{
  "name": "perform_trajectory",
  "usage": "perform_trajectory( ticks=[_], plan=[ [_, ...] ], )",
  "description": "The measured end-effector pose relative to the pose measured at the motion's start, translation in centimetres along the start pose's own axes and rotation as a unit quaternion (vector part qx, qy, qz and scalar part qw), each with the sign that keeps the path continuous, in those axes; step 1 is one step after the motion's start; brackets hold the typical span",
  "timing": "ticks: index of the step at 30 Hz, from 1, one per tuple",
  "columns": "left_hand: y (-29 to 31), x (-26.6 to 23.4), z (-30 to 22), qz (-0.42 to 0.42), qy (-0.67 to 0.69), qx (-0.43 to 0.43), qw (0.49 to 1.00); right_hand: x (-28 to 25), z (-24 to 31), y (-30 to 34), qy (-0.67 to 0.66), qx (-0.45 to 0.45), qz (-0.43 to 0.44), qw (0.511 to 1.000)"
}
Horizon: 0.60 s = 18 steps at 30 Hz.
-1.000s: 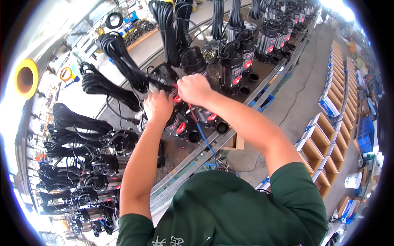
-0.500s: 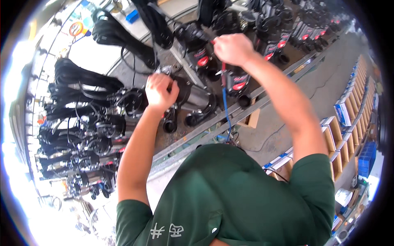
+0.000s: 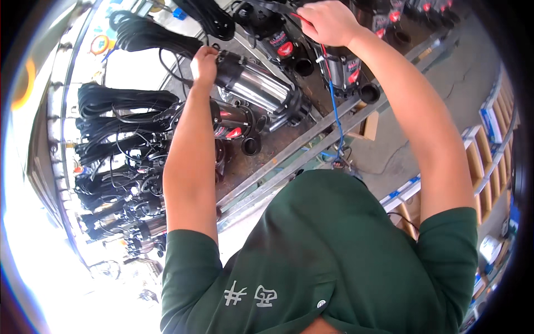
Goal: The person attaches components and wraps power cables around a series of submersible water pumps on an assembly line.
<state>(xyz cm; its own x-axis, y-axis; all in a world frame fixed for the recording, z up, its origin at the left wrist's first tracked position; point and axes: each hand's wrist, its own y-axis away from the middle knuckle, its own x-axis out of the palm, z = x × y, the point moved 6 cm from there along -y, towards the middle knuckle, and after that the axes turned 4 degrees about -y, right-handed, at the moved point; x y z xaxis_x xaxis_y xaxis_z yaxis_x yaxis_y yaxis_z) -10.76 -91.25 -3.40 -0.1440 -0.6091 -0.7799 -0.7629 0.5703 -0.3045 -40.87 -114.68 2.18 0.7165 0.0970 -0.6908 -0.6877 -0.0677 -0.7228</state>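
My left hand (image 3: 204,65) is closed on the top end of a submersible pump (image 3: 258,86), where its handle would be; my fingers hide the grip. This pump lies tilted, its shiny steel body slanting down to the right, with a coiled black cable (image 3: 153,36) beyond my hand. My right hand (image 3: 329,23), higher and further right, is closed on a slim red piece, apparently a test lead. A red wire (image 3: 326,62) runs down from near it into a blue cord (image 3: 336,106). Between my hands stands another pump (image 3: 278,42) with a red label.
Several more pumps (image 3: 231,119) with coiled cables line the left side, and others continue at the upper right. A metal rail (image 3: 289,153) edges the pump platform. Wooden boxes (image 3: 483,161) stand on the right, and a small wooden block (image 3: 368,127) sits by the rail.
My left hand has moved up the view and tipped the pump, whose steel body now slants differently. My right hand has shifted up and right with the red lead. The whole view has shifted too.
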Motion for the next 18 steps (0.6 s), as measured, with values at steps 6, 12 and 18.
perform_trajectory(
  ticks=[6, 12, 18],
  plan=[
    [-1.7, -0.2, 6.2, 0.004, 0.03, -0.043, 0.999, -0.5, 0.9, -0.1, 0.0, 0.02, 0.033, 0.999],
    [-1.4, 0.2, 3.8, 0.05, 0.118, -0.071, 0.989, -1.4, 0.6, 0.2, -0.003, 0.056, 0.089, 0.994],
    [2.4, -1.0, -0.3, 0.032, 0.177, -0.062, 0.982, -0.8, 1.0, -0.1, -0.008, 0.059, 0.113, 0.992]
  ],
)
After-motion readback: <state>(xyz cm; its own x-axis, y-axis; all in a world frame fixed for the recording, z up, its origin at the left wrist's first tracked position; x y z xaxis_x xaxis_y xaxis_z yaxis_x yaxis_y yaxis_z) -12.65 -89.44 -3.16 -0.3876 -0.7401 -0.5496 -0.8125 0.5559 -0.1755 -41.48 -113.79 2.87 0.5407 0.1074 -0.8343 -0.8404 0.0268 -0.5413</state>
